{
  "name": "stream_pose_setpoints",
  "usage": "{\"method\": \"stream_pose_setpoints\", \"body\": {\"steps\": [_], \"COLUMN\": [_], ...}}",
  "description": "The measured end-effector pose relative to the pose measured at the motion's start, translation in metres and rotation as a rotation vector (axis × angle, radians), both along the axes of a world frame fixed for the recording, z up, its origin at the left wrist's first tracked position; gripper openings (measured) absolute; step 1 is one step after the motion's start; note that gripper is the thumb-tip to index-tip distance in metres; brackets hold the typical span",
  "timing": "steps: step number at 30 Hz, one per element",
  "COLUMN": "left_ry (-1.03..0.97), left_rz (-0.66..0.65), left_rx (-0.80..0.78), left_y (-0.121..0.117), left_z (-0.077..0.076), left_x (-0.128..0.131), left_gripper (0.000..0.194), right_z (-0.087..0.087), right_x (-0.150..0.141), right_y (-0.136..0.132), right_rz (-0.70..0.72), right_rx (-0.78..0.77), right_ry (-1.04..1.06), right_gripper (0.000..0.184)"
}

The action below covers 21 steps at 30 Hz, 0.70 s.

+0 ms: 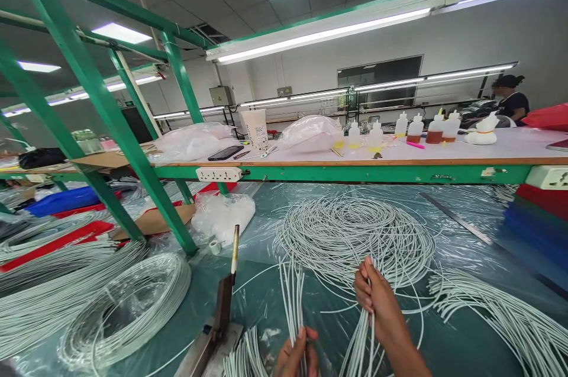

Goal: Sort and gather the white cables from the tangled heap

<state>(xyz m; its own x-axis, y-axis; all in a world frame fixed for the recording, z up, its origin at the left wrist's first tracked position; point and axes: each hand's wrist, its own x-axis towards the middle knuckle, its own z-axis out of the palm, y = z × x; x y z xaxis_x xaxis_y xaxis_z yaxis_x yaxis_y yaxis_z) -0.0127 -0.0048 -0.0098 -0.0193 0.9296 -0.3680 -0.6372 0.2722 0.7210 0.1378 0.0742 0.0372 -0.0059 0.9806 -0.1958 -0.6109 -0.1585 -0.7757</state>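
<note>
Near the bottom middle, my left hand (298, 358) is closed around a bundle of thin white cables (293, 300) whose ends point up and away. My right hand (375, 294) is closed on a second bundle of white cables (360, 335), which hangs below the fist. Just beyond both hands lies a large loose coil of white cable (355, 235). Left of my left hand stands a lever cutter (222, 306) with its handle raised. Cut cable pieces (246, 356) lie beside its base.
A smaller cable coil (128, 312) lies at left, and more cut cables (501, 306) at right. A steel ruler (479, 232) rests on the plastic-covered table. Above runs a shelf (302, 167) with small bottles (415, 128); green posts (102, 110) rise at left. A person (511, 99) is in the background.
</note>
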Motion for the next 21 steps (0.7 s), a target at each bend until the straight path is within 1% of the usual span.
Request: {"method": "stream_pose_setpoints", "body": {"steps": [3,5,7,9,10,12,15,17,18,19,21], "left_ry": [-0.14,-0.261,-0.344,-0.345,-0.327,-0.261,-0.113,-0.004,0.05,0.101,0.183], "left_rz": [-0.069,-0.099,-0.121,-0.144,-0.145,-0.134,-0.07,-0.013,0.015,0.034,0.054], "left_rx": [0.028,0.008,-0.002,-0.002,-0.002,-0.002,-0.028,-0.07,-0.085,-0.091,-0.075], "left_y": [0.001,0.001,0.001,0.001,0.002,0.003,0.003,0.003,0.002,0.002,0.001], "left_z": [-0.004,-0.003,-0.001,-0.002,-0.004,-0.007,-0.008,-0.005,-0.003,0.0,0.003], "left_x": [-0.008,-0.01,-0.01,-0.008,-0.007,-0.004,0.002,0.006,0.008,0.01,0.012], "left_gripper": [0.046,0.046,0.048,0.05,0.051,0.054,0.072,0.084,0.087,0.089,0.089], "right_z": [0.0,-0.002,-0.005,-0.011,-0.015,-0.025,-0.037,-0.039,-0.039,-0.038,-0.034], "right_x": [0.018,0.028,0.032,0.026,0.02,0.004,-0.02,-0.029,-0.032,-0.034,-0.035], "right_y": [-0.001,-0.001,-0.004,-0.009,-0.014,-0.026,-0.046,-0.056,-0.059,-0.061,-0.063], "right_rz": [-0.05,-0.029,0.062,0.172,0.208,0.24,0.283,0.322,0.326,0.322,0.302], "right_rx": [-0.017,-0.023,-0.037,-0.028,0.01,0.12,0.241,0.286,0.315,0.342,0.377], "right_ry": [0.012,-0.025,-0.138,-0.291,-0.365,-0.488,-0.706,-0.925,-1.033,-1.125,-1.232], "right_gripper": [0.052,0.05,0.048,0.05,0.051,0.045,0.03,0.024,0.021,0.019,0.016]}}
